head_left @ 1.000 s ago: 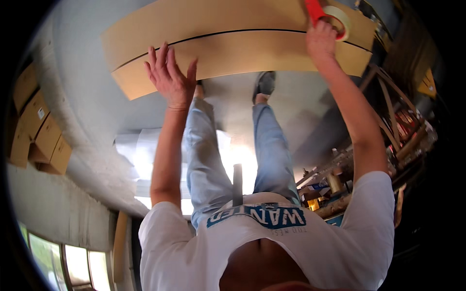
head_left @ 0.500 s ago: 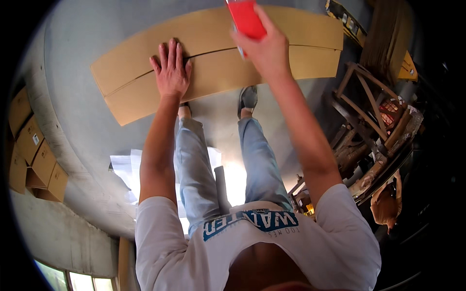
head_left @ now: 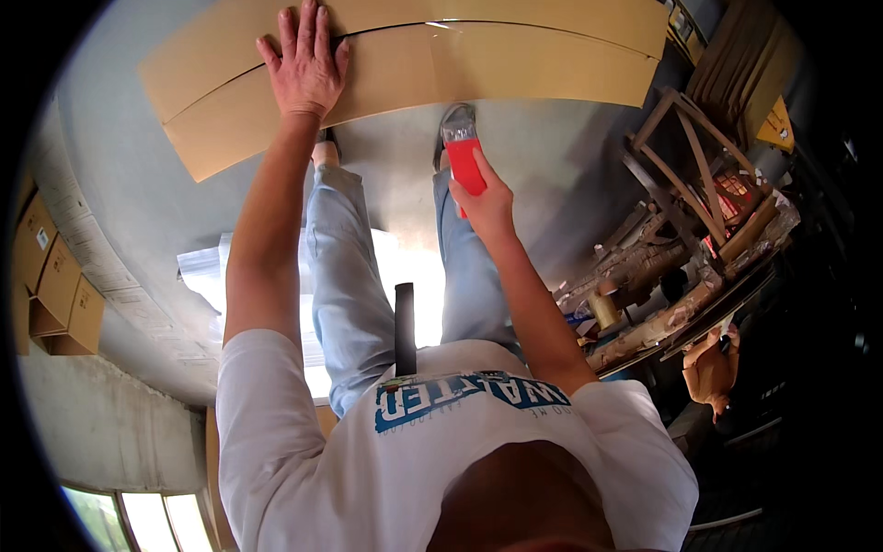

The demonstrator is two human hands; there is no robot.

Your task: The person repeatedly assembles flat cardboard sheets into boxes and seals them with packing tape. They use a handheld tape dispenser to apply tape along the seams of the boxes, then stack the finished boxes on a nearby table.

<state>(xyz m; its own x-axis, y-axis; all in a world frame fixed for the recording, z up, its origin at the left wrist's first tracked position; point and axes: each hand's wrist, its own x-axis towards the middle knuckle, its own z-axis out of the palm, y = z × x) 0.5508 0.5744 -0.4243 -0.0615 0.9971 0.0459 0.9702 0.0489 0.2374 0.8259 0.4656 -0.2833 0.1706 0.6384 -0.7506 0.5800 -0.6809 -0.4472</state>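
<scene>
My left hand [head_left: 308, 66] lies flat on a long brown cardboard box [head_left: 543, 69], fingers spread across the dark seam between its two flaps. A short shiny strip shows at the seam near the middle of the box. My right hand [head_left: 487, 204] is wrapped round a red tape dispenser [head_left: 465, 166] with a clear, glossy end. It is held above my right leg, apart from the box, with the clear end toward my shoe. The underside of the dispenser is hidden.
Brown cartons [head_left: 69, 290] are stacked at the left wall. White sheets [head_left: 204, 274] lie on the floor. To the right stand a rusty metal frame [head_left: 699, 175], a cluttered bench [head_left: 662, 331] and flat cardboard [head_left: 740, 74] leaning upright. Another person [head_left: 710, 373] is at the lower right.
My right hand has come back from over the box toward my leg, carrying the tape dispenser. The left hand stays on the box; the view has shifted, so the box sits higher.
</scene>
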